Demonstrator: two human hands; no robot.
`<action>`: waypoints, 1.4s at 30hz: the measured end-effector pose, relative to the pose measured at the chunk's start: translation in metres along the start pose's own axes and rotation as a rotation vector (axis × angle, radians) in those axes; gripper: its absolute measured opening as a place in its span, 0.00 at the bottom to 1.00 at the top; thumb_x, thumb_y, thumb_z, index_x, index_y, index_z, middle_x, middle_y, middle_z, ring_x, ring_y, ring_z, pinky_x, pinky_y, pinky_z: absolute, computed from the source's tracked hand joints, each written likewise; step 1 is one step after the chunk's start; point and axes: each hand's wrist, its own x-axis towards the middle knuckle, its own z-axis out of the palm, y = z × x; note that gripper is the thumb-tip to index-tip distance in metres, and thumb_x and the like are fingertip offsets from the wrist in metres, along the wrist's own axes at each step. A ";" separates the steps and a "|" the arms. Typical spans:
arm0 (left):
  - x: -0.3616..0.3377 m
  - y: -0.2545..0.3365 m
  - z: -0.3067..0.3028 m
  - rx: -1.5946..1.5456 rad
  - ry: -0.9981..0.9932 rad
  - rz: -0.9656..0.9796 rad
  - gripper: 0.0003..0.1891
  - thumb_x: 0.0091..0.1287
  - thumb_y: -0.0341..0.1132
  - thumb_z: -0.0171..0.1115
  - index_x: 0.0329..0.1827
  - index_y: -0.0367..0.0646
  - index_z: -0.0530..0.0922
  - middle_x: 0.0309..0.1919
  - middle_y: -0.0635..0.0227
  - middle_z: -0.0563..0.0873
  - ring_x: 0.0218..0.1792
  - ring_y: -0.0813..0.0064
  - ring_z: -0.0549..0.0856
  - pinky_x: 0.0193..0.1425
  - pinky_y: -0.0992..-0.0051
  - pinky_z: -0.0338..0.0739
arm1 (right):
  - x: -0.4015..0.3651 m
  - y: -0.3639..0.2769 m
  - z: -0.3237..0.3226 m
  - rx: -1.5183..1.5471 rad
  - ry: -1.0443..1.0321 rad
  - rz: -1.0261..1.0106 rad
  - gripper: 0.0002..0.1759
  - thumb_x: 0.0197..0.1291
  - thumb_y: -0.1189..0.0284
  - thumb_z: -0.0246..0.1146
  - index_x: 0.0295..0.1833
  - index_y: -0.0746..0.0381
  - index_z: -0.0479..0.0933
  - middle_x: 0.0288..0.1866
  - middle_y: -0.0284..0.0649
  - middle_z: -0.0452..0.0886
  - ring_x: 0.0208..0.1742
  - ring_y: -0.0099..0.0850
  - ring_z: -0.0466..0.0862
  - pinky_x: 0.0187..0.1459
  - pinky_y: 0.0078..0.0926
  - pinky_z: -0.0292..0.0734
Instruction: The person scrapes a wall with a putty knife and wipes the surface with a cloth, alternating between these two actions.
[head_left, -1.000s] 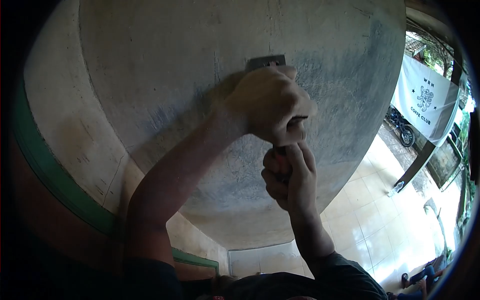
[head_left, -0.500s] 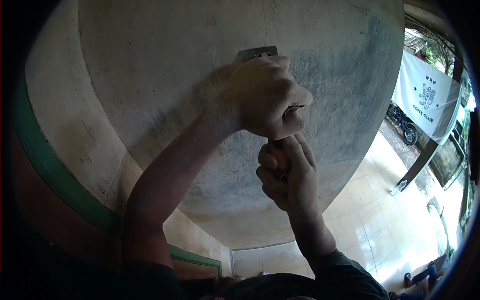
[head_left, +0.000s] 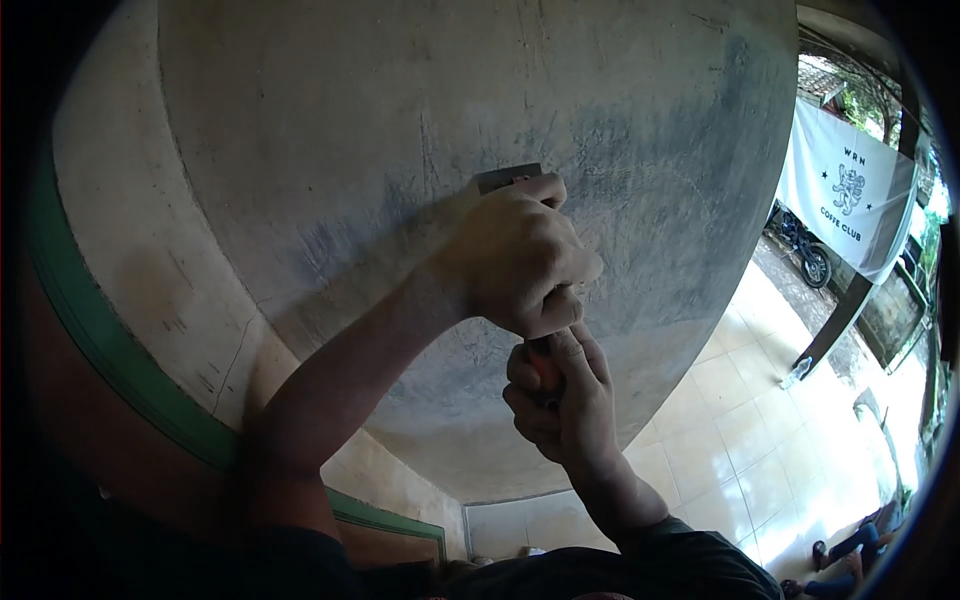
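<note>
Downward along the grey wall [head_left: 300, 150] went the left hand [head_left: 520, 262], closed over the scraper [head_left: 508, 178]; the right hand [head_left: 555, 395] grips its orange handle [head_left: 545, 368] just below. Its edge touches the wall. A flat blade and even pressure would serve best, I think.

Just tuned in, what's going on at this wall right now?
A person is working a scraper against the grey plastered wall with both hands. The left hand is closed over the upper part of the tool, with its metal blade showing just above the knuckles on the wall. The right hand grips the orange handle directly below. Off to the right are a tiled floor, a white banner and a parked motorcycle.
</note>
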 end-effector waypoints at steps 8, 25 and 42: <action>0.025 -0.019 -0.015 0.103 0.119 -0.115 0.07 0.37 0.33 0.56 0.08 0.50 0.68 0.05 0.69 0.68 0.13 0.71 0.67 0.31 0.68 0.73 | 0.030 -0.034 0.006 0.026 -0.132 -0.029 0.10 0.73 0.63 0.46 0.48 0.57 0.66 0.23 0.32 0.66 0.10 0.13 0.58 0.08 0.11 0.48; -0.022 0.020 0.043 0.081 0.158 -0.149 0.04 0.38 0.35 0.54 0.11 0.50 0.70 0.09 0.69 0.69 0.15 0.69 0.72 0.30 0.69 0.74 | 0.003 0.006 -0.052 -0.075 -0.086 0.019 0.11 0.72 0.64 0.46 0.48 0.59 0.68 0.22 0.30 0.63 0.13 0.14 0.57 0.10 0.12 0.48; -0.127 0.135 0.057 -0.400 1.102 -0.676 0.06 0.63 0.32 0.47 0.37 0.38 0.69 0.32 0.66 0.74 0.26 0.79 0.71 0.26 0.78 0.66 | -0.071 0.045 -0.079 -0.081 -0.070 0.228 0.21 0.71 0.64 0.48 0.64 0.65 0.64 0.21 0.26 0.58 0.15 0.13 0.57 0.13 0.13 0.51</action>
